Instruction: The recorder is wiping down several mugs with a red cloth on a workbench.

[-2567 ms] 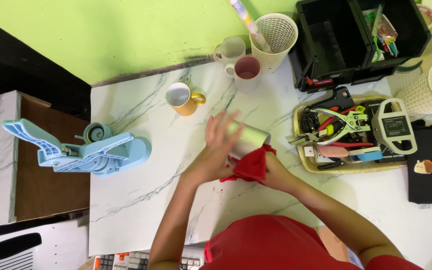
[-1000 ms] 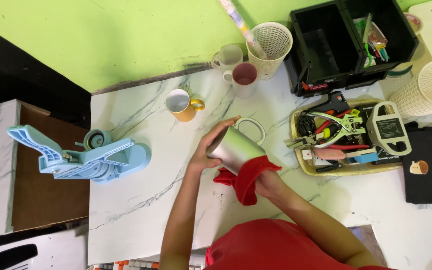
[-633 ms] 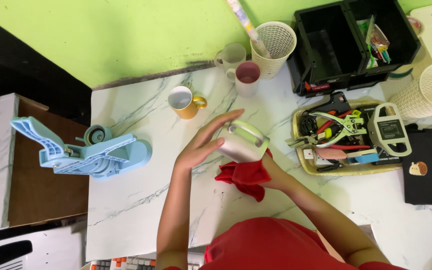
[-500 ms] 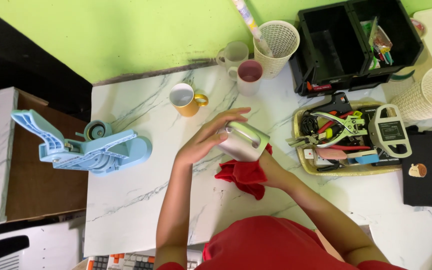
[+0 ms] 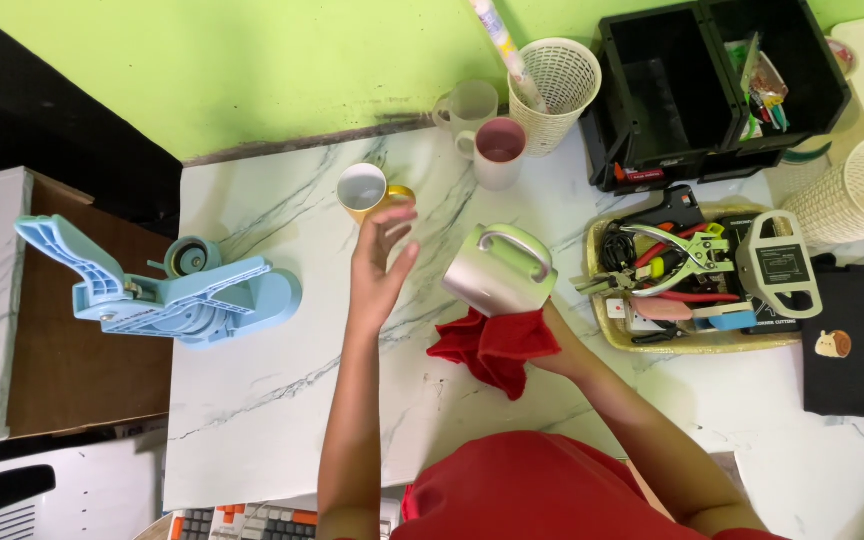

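Roughly: a metal mug (image 5: 500, 272) is held tilted above the worktop (image 5: 272, 400), handle up, gripped from below by the right hand (image 5: 544, 335) through a red cloth (image 5: 492, 348). The fingers are mostly hidden, but they look closed on the mug. The left hand (image 5: 382, 262) is spread and empty, just beside the mug and apart from it. Wiping is judged to be the step in hand. Any next turn calls for a firm hold through the cloth.

Containers:
- The yellow mug (image 5: 364, 188) and pink mug (image 5: 499, 152) look empty.
- A rolled tube (image 5: 492, 25) is stood in the white basket (image 5: 555, 80).
- Pens are kept in the black bins (image 5: 652, 100).
- Pliers (image 5: 677, 262) and other tools are laid in the yellow tray (image 5: 697, 345).
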